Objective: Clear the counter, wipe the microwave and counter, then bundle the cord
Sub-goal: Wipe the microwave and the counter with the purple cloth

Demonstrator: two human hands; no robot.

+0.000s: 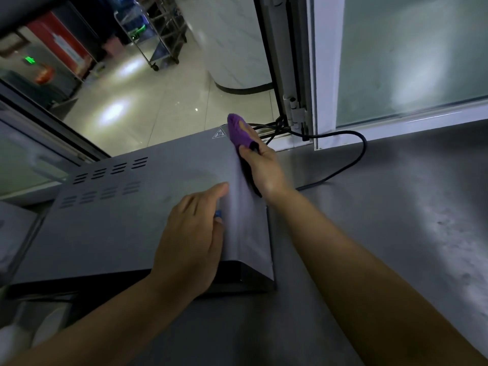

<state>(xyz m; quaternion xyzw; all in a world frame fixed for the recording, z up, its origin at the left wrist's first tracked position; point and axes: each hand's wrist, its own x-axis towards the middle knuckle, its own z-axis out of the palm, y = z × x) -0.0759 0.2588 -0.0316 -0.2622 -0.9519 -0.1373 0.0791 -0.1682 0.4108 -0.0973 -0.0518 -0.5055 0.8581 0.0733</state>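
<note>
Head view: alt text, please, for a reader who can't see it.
A right hand presses a purple cloth against the grey microwave at its far right corner, while the left hand rests flat on top. A black cord loops across the steel counter.

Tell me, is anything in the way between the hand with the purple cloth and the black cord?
Nothing visible blocks it. The right hand holds the purple fuzzy cloth against the grey metal microwave's right side; the black power cord lies loose on bare steel counter just right of it.
</note>
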